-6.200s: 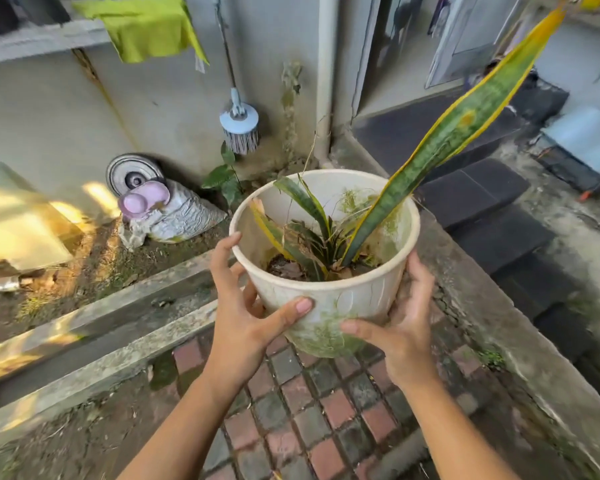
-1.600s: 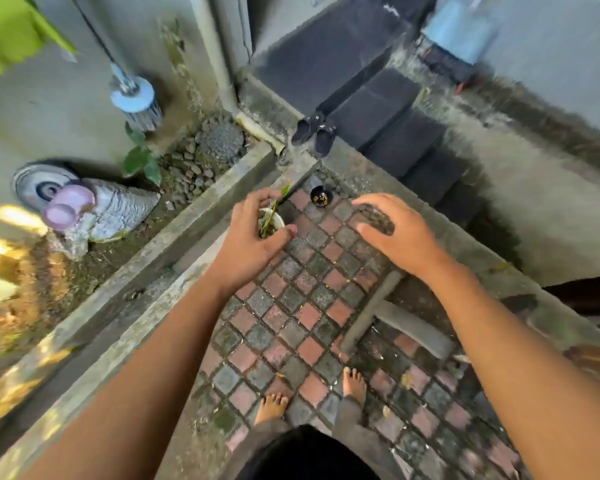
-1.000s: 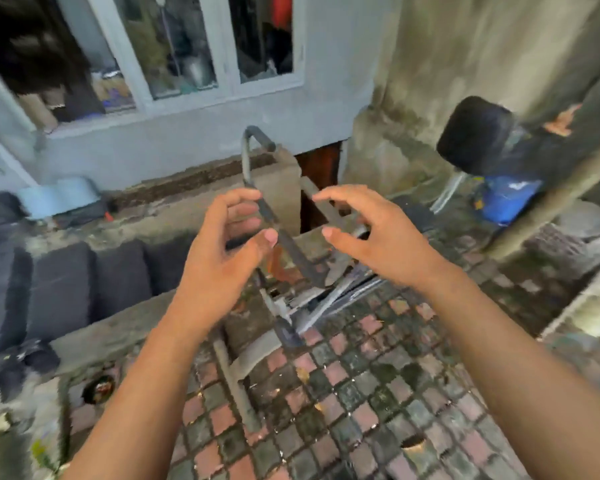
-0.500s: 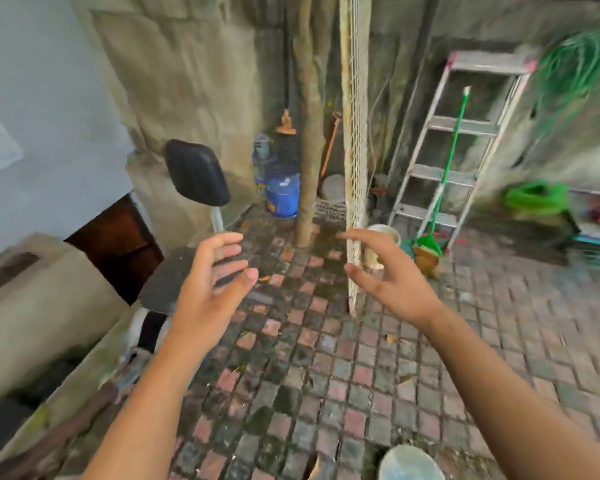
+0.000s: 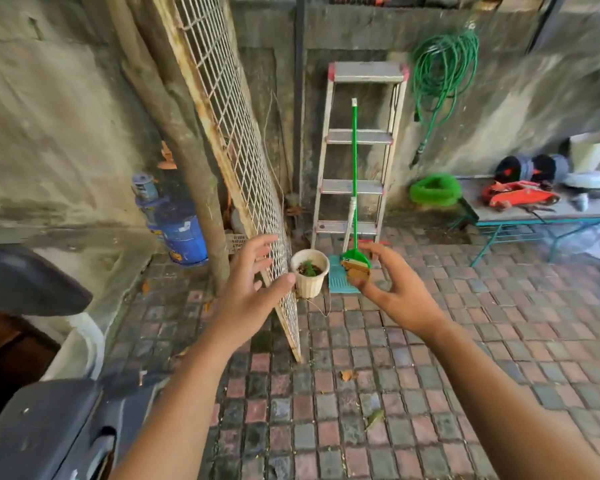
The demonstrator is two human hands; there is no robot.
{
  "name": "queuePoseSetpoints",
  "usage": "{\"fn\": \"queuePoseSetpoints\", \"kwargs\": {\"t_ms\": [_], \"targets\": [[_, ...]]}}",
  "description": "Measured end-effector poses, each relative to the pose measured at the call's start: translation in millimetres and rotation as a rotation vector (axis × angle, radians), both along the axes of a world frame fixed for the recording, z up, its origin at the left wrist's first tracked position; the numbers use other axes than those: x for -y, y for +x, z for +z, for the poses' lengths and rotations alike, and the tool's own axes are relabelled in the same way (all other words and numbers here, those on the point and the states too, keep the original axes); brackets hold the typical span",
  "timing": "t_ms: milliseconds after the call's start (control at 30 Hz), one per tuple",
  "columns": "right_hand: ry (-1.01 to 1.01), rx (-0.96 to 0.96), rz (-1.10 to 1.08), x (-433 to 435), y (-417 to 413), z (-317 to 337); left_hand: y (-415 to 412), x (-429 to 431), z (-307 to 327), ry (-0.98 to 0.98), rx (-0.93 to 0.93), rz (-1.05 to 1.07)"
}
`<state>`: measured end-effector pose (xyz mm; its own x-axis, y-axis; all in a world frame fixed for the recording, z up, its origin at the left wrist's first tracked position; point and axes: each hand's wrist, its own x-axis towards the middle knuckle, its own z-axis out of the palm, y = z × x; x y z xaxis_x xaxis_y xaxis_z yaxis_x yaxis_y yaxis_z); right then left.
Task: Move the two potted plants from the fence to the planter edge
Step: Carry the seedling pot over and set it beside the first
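Pot [image 5: 309, 277]: one in my view, cream, ribbed, with a small green plant in it. It stands on the brick paving [image 5: 430, 341] at the foot of the mesh fence [image 5: 232, 140], just beside the panel's lower edge, with a teal mat [image 5: 338, 282] on its other side.

Hands: two, both mine, both raised in front of the pot and apart from it. Left hand [image 5: 248, 299]: fingers spread wide, holding nothing, seen across the fence's lower frame. Right hand [image 5: 399, 289]: fingers curled loosely open, holding nothing.

Fence: one panel, rusty frame, leaning against a trunk [image 5: 184, 133].

Behind the pot: one stepladder [image 5: 359, 150] against the wall; one green-handled broom [image 5: 354, 188] leaning on it, its head partly hidden by my right fingers.

Further out: one blue gas cylinder [image 5: 184, 233] to the left; one green hose [image 5: 444, 67] hung on the wall; one green coil [image 5: 435, 190] and one red jack [image 5: 520, 197] on a teal bench [image 5: 534, 223] to the right.
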<state>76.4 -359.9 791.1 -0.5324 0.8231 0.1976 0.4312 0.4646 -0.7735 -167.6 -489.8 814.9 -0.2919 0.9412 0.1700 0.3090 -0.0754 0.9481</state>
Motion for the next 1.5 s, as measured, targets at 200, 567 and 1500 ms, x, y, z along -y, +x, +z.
{"fn": "queuePoseSetpoints", "kwargs": {"t_ms": [200, 567, 1500], "targets": [[-0.039, 0.030, -0.136, -109, 21, -17, -1, -139, -21, -0.070, -0.038, -0.080], [-0.197, 0.118, 0.001, -382, 75, -76, 57, -358, -102, -0.217, 0.065, 0.233], [-0.670, 0.289, 0.401, -785, -82, -503, 58, -648, -487, -0.700, 0.242, 0.857]]}}
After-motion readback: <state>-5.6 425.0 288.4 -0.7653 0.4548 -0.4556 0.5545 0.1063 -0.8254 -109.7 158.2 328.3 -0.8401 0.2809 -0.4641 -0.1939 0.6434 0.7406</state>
